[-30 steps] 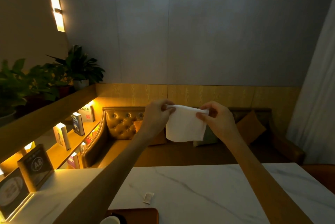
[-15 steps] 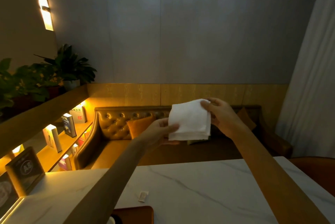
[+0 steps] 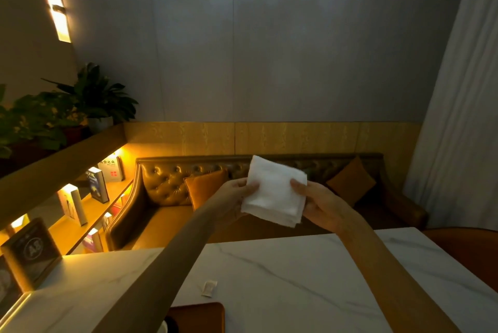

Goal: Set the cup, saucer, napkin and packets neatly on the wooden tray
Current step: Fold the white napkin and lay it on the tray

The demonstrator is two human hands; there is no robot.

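Observation:
A folded white napkin (image 3: 275,191) is held up in the air above the far edge of the marble table (image 3: 310,278). My left hand (image 3: 234,192) pinches its left edge and my right hand (image 3: 318,199) grips its right edge. One small white packet (image 3: 208,288) lies on the table near my left forearm. Only a corner of the wooden tray (image 3: 199,316) shows at the bottom edge, with a sliver of a cup (image 3: 164,328) barely visible there. The saucer is out of view.
A framed table sign (image 3: 32,252) stands at the table's left edge. Behind the table runs a leather sofa (image 3: 167,187) with orange cushions. Lit bookshelves and potted plants (image 3: 89,101) fill the left side; a curtain (image 3: 458,117) hangs at the right.
The napkin has been folded smaller and lowered. My left hand moved from its top corner to its left edge, and the right hand now grips the right edge.

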